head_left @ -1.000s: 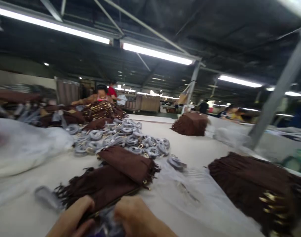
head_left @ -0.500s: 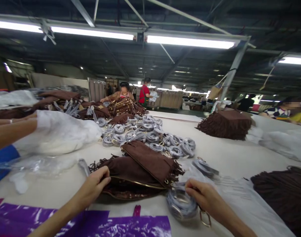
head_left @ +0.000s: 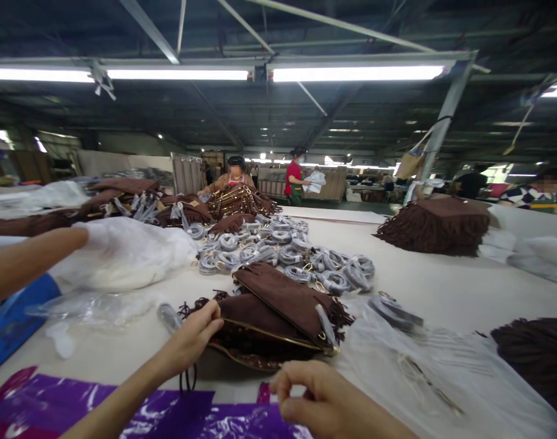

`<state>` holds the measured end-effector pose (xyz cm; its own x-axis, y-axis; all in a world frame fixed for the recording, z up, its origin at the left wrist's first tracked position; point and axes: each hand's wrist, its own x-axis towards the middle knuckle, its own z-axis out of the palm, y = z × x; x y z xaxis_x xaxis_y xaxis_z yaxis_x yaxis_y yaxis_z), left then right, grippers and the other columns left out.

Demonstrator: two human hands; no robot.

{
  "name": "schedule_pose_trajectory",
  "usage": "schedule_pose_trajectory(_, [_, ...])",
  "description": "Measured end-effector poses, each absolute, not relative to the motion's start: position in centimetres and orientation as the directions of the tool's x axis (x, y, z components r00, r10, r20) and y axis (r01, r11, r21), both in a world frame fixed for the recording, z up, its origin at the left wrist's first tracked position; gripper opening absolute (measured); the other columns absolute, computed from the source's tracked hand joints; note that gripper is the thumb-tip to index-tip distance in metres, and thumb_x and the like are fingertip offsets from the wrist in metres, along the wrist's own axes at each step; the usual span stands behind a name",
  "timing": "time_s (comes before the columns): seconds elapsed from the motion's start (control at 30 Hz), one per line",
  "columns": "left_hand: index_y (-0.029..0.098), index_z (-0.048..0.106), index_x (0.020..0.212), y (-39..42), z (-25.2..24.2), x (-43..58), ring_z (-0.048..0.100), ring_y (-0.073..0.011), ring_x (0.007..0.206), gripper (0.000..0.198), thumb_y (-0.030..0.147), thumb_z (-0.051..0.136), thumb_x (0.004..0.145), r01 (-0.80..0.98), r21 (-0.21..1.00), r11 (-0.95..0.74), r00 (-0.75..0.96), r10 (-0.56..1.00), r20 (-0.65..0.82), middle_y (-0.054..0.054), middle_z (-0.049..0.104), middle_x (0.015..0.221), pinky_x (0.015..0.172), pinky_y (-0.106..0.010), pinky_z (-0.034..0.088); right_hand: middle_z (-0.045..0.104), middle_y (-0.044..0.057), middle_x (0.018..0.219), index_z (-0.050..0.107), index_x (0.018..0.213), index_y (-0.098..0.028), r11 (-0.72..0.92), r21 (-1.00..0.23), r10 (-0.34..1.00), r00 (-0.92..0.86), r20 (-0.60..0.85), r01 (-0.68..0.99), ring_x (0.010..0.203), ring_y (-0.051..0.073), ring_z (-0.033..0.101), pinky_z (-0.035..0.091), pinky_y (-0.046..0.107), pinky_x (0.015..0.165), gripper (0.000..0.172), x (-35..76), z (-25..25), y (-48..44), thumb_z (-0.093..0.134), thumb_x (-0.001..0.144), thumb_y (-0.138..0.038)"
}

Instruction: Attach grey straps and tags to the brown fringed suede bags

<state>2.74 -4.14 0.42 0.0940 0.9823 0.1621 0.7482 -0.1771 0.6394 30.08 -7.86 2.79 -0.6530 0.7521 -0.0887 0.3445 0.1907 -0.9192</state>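
In the head view, my left hand (head_left: 196, 335) pinches the near left edge of a dark brown fringed bag (head_left: 255, 317). The bag lies on the table with its gold-zipped mouth gaping toward me and a patterned lining showing. Over its back part rests a smaller brown pouch (head_left: 283, 299). My right hand (head_left: 324, 396) is just in front of the bag's mouth, fingers curled but apart, with nothing visible between them. Many grey-wrapped strap coils (head_left: 278, 244) lie behind the bag.
Purple plastic (head_left: 255, 421) covers the near edge. Brown fringed stacks (head_left: 434, 225) stand at right. Another person's arm (head_left: 36, 262) reaches over white plastic (head_left: 127, 250) at left, near a blue bin (head_left: 17, 323). Further people are beyond the table.
My right hand has moved left, from beside the wrapped coil to the front of the bag. That coil is no longer visible. My left hand still grips the bag's edge.
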Motion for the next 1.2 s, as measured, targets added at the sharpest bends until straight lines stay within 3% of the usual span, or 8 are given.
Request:
schedule_pose_trajectory(0.2, [0.024, 0.032, 0.072, -4.7, -0.9, 2.9, 0.043, -0.0163, 0.067, 0.013, 0.033, 0.037, 0.08, 0.691, 0.702, -0.175, 0.086, 0.983, 0.161, 0.005, 0.041, 0.067, 0.062, -0.028, 0.036, 0.046, -0.007, 0.052, 0.055, 0.068, -0.019, 0.149, -0.955, 0.786, -0.616, -0.043, 0.257, 0.047, 0.01, 0.041, 0.03, 0.019, 0.046, 0.006, 24.1, -3.0, -3.2, 0.051, 0.07, -0.015])
schedule_pose_trajectory(0.33, [0.024, 0.035, 0.075, -4.5, -2.3, 2.7, 0.049, -0.0171, 0.072, 0.009, 0.03, 0.04, 0.078, 0.568, 0.804, -0.175, 0.055, 0.983, 0.175, 0.003, 0.05, 0.072, 0.067, -0.029, 0.041, 0.052, -0.005, 0.058, 0.058, 0.065, -0.018, 0.273, -0.932, 0.775, -0.629, 0.065, 0.24, 0.058, 0.011, 0.046, 0.033, 0.02, 0.053, 0.007, 22.4, -4.2, -2.5, 0.054, 0.067, -0.011])
schedule_pose_trajectory(0.47, [0.023, 0.04, 0.078, -4.1, -3.1, 2.0, 0.058, -0.0202, 0.096, 0.009, 0.022, 0.045, 0.071, 0.327, 0.926, -0.188, 0.124, 0.98, 0.155, -0.004, 0.066, 0.1, 0.085, -0.033, 0.044, 0.048, -0.007, 0.053, 0.056, 0.067, -0.018, 0.035, -0.976, 0.775, -0.622, -0.109, 0.214, 0.046, 0.008, 0.039, 0.028, 0.019, 0.045, 0.003, 22.1, -4.1, -2.2, 0.058, 0.067, -0.02])
schedule_pose_trajectory(0.57, [0.02, 0.047, 0.066, -3.6, -3.3, 1.3, 0.059, -0.0233, 0.103, 0.004, 0.018, 0.044, 0.065, 0.297, 0.943, -0.154, 0.188, 0.977, 0.1, -0.006, 0.068, 0.111, 0.091, -0.037, 0.044, 0.048, -0.008, 0.05, 0.055, 0.069, -0.018, -0.047, -0.984, 0.767, -0.624, -0.147, 0.174, 0.043, 0.007, 0.037, 0.026, 0.018, 0.042, 0.011, 22.1, -4.0, -1.9, 0.06, 0.066, -0.027])
schedule_pose_trajectory(0.67, [0.018, 0.057, 0.058, -3.1, -3.0, 0.9, 0.06, -0.0239, 0.103, 0.016, 0.017, 0.041, 0.062, 0.368, 0.913, -0.176, 0.207, 0.973, 0.104, -0.005, 0.069, 0.113, 0.095, -0.038, 0.043, 0.048, -0.008, 0.05, 0.055, 0.07, -0.018, -0.045, -0.991, 0.753, -0.648, -0.116, 0.126, 0.043, 0.006, 0.037, 0.025, 0.017, 0.042, 0.014, 22.0, -3.9, -1.7, 0.061, 0.066, -0.03])
schedule_pose_trajectory(0.83, [0.02, 0.073, 0.082, -3.0, -2.1, 1.2, 0.062, -0.0209, 0.1, 0.032, 0.022, 0.041, 0.074, 0.484, 0.824, -0.296, 0.232, 0.951, 0.205, -0.004, 0.07, 0.108, 0.094, -0.033, 0.046, 0.042, -0.01, 0.046, 0.055, 0.068, -0.017, -0.126, -0.989, 0.72, -0.678, -0.147, 0.081, 0.039, 0.004, 0.032, 0.022, 0.018, 0.04, 0.021, 22.0, -3.7, -1.1, 0.067, 0.064, -0.033])
schedule_pose_trajectory(1.07, [0.023, 0.056, 0.125, -4.1, -1.7, 1.7, 0.052, -0.0214, 0.119, 0.074, 0.006, 0.044, 0.054, 0.624, 0.64, -0.449, 0.471, 0.869, 0.15, -0.004, 0.06, 0.128, 0.108, -0.036, 0.034, 0.043, -0.011, 0.044, 0.047, 0.065, -0.019, -0.326, -0.941, 0.701, -0.691, -0.175, -0.092, 0.035, 0.002, 0.028, 0.018, 0.018, 0.039, 0.047, 22.0, -4.5, -0.4, 0.08, 0.056, -0.05])
schedule_pose_trajectory(1.2, [0.021, 0.06, 0.116, -3.7, -2.5, 2.5, 0.056, -0.0219, 0.109, 0.058, 0.008, 0.046, 0.06, 0.68, 0.593, -0.431, 0.373, 0.9, 0.227, -0.006, 0.065, 0.115, 0.1, -0.036, 0.04, 0.043, -0.012, 0.042, 0.046, 0.065, -0.019, -0.354, -0.925, 0.721, -0.669, -0.178, -0.137, 0.034, 0.002, 0.028, 0.018, 0.018, 0.038, 0.05, 22.1, -4.8, -0.3, 0.082, 0.055, -0.053])
